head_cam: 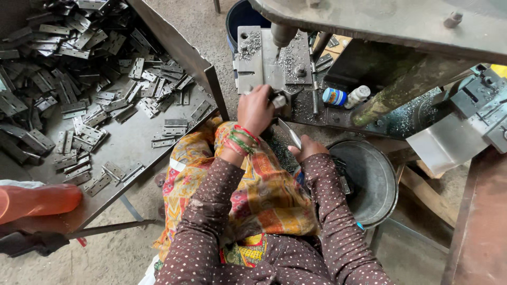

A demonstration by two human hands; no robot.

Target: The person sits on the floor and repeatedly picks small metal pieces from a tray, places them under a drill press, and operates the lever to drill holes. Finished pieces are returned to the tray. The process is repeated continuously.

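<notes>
We see our left hand [255, 110] stretched out to the far side, its fingers curled down over a small metal piece [279, 100] that sits on the drill table [249, 63] right under the drill bit [280, 38]. The hand has hold of that piece, though the fingers hide most of it, so we cannot tell its exact shape. Green and red bangles [241, 139] circle the wrist.

Our right hand [308, 149] is nearer to us, just right of the left one, closed into a loose fist around a thin flat metal strip [290, 133] that pokes up and away towards the drill table. The hand rests above the rim of a round metal basin [373, 179], which sits low on the right.

The drill table is dusted with bright metal shavings. A small blue and white bottle [344, 96] lies on its side just right of the table, near a slanted metal post [401, 89].

On the left a wide metal tray [132, 145] holds a big heap of hinges [79, 79], thick at the far left and thinning out towards its near right edge. An orange bottle [38, 200] lies at the near left corner of the tray. Our lap is covered by a patterned yellow and orange cloth [264, 195].
</notes>
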